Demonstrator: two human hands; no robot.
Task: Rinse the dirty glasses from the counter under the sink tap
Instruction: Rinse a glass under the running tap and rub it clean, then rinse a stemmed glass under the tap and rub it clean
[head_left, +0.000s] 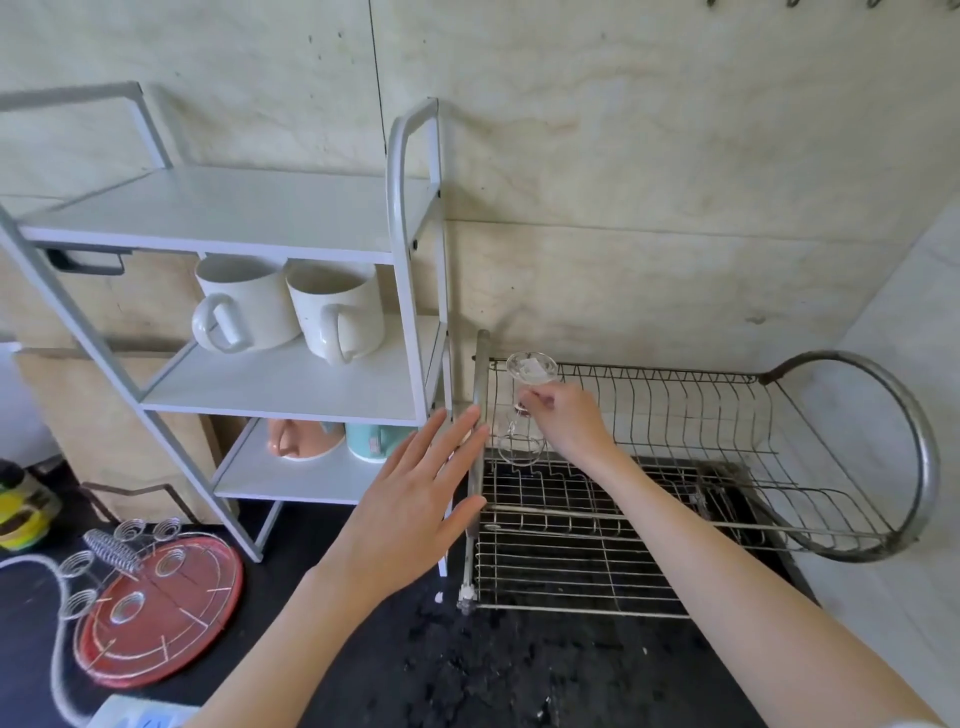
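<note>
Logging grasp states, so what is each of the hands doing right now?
Left hand: open, fingers straight, holding nothing, beside the dish rack.
Right hand: gripping the stem of an upside-down glass over the rack.

Free: wire dish rack (675, 467) interior, centre-right, open from above | Obstacles: white shelf unit (291, 332) left; rack end hoop (924, 457) right

This is a home kitchen: a wire dish rack (675, 467) stands on a dark speckled counter (493, 670) beside a white shelf unit (291, 384) holding mugs (291, 312), with a red tray (161, 613) nearby.
</note>
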